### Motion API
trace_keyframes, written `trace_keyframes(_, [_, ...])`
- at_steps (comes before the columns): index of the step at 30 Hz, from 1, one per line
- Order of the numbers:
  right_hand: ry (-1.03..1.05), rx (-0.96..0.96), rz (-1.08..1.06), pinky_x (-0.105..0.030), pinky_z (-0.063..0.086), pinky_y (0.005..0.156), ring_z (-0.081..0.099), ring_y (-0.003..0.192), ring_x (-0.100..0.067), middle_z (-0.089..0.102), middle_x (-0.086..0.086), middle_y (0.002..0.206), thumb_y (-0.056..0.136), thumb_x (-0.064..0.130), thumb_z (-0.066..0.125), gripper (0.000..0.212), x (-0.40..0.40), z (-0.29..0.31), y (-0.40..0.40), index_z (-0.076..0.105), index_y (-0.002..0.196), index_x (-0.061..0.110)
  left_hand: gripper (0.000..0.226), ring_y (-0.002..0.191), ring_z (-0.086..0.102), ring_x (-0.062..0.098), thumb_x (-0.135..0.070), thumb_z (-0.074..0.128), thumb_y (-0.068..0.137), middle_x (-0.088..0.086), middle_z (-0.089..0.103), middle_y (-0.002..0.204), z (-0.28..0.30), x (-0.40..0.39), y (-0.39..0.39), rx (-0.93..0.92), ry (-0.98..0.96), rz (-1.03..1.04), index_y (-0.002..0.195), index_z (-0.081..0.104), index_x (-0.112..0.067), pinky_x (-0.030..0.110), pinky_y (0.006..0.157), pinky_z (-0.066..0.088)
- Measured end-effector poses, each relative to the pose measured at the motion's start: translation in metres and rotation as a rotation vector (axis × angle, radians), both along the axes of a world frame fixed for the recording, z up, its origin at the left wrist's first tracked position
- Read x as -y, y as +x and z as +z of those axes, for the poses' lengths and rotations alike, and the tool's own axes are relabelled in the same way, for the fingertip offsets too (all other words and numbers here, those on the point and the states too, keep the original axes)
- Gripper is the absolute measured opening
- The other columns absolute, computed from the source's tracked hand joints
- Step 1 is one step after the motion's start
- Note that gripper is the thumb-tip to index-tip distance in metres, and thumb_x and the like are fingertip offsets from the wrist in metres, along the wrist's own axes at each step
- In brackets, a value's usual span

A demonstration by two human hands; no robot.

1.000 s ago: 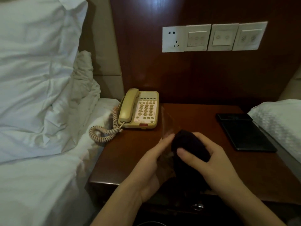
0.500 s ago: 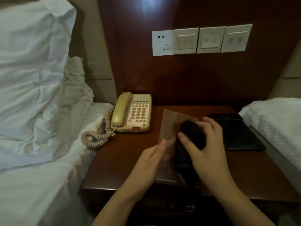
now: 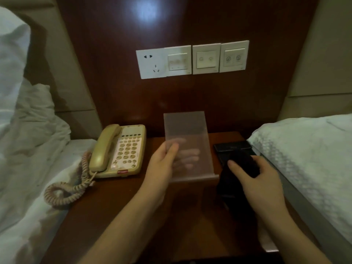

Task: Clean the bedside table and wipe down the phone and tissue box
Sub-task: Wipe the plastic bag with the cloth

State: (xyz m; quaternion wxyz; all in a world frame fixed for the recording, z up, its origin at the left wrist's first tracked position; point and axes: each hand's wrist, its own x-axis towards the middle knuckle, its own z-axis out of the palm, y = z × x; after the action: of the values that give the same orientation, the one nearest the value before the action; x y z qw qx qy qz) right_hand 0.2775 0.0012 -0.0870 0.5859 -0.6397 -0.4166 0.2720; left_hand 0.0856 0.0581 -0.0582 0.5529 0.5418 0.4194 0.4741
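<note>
L hand (image 3: 163,161) grips frosted clear panel (image 3: 187,141), thumb on front, fingers visible behind it; panel held tilted above wooden counter (image 3: 118,212). R hand (image 3: 261,180) clutches dark cloth (image 3: 238,174), w/ cloth over black tray (image 3: 231,146) at counter's right. Beige phone (image 3: 120,151) sits back-left, coiled cord (image 3: 64,189) trailing onto bed (image 3: 24,206).

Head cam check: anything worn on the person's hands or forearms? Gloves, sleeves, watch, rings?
Nothing worn that shows. The left hand and right hand are bare, no gloves, no rings visible. Both forearms are bare to the frame's bottom edge: no sleeve cuffs, watch or bands in view.
</note>
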Motion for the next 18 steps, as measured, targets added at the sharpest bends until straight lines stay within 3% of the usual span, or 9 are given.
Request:
trace_keyframes(3, [-0.018,-0.068,-0.109,-0.045,0.06,0.069,0.071,0.078,-0.021,0.071,0.003,0.09,0.084,0.036,0.076,0.016,-0.002,-0.002,0.023,0.061,0.09,0.034,0.024,0.097,0.076,0.018,-0.015,0.044,0.107,0.006,0.078,0.105,0.008,-0.032,0.037,0.008,0.001,-0.053,0.126,0.058,-0.017,0.032,0.083,0.059])
trace_keyframes(6, [-0.061,-0.165,-0.123,-0.05,0.061,0.069,0.072,0.076,-0.027,0.073,-0.003,0.088,0.084,0.032,0.076,0.016,-0.006,-0.004,0.039,0.066,0.094,0.026,0.021,0.081,0.073,-0.002,-0.006,0.044,0.105,-0.006,0.078,0.091,0.013,-0.07,0.076,0.001,0.019,-0.06,0.118,0.059,-0.013,0.016,0.067,0.055])
trace_keyframes(9, [-0.073,-0.182,-0.124,-0.04,0.06,0.063,0.072,0.074,-0.022,0.073,-0.002,0.085,0.082,0.032,0.078,0.017,-0.012,-0.006,0.05,0.067,0.094,0.024,0.024,0.096,0.073,0.011,-0.007,0.044,0.104,0.005,0.074,0.113,0.012,-0.109,0.118,0.05,-0.034,-0.05,0.12,0.061,-0.014,0.016,0.064,0.056])
trace_keyframes(12, [-0.085,-0.201,-0.117,-0.036,0.058,0.062,0.071,0.07,-0.017,0.073,0.001,0.078,0.08,0.029,0.079,0.014,-0.02,-0.008,0.055,0.068,0.087,0.023,0.03,0.1,0.069,0.013,-0.007,0.043,0.104,0.007,0.072,0.117,0.003,-0.14,0.15,0.048,-0.06,-0.049,0.126,0.062,-0.014,0.012,0.057,0.053])
trace_keyframes(14, [-0.114,-0.198,-0.098,-0.038,0.057,0.067,0.07,0.074,-0.018,0.073,0.002,0.079,0.08,0.029,0.08,0.014,-0.026,-0.01,0.057,0.068,0.086,0.024,0.029,0.105,0.067,0.016,-0.007,0.044,0.103,0.007,0.071,0.12,-0.007,-0.154,0.166,0.015,-0.059,-0.066,0.121,0.065,-0.015,0.016,0.063,0.052])
trace_keyframes(18, [-0.113,-0.219,-0.084,-0.03,0.049,0.059,0.07,0.075,-0.015,0.074,0.004,0.078,0.077,0.03,0.081,0.016,-0.033,-0.01,0.066,0.07,0.087,0.024,0.029,0.103,0.065,0.012,-0.007,0.044,0.103,0.002,0.072,0.113,-0.025,-0.173,0.18,-0.035,-0.045,-0.075,0.119,0.067,-0.013,0.021,0.077,0.047])
